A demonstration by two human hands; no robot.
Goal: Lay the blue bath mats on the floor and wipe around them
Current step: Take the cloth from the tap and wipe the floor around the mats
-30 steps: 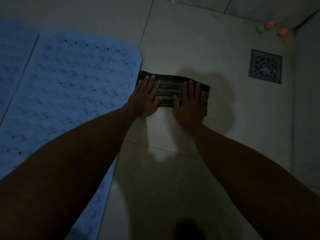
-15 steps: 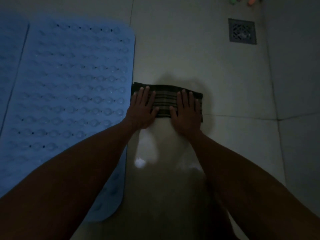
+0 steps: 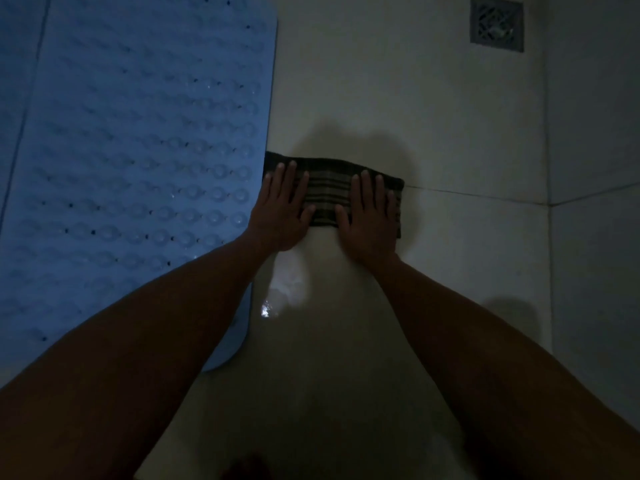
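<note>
Striped cloth (image 3: 329,195) flat under both hands, beside blue mat (image 3: 138,150).

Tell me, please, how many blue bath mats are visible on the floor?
2: one large blue mat beside the left hand, another blue mat cut off at the left edge. More may lie outside the view.

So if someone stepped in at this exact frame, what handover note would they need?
Left hand: flat, palm down on the left end of the striped cloth.
Right hand: flat, palm down on the cloth's right end.
Cloth: folded, on the tile floor, its left end meeting the right edge of the blue bath mat.
Second mat: flat, at the far left.
Done: both mats look laid; floor nearer the person looks wet and shiny.
Left: likely the strip toward the floor drain and the other sides, which are out of view.
</note>
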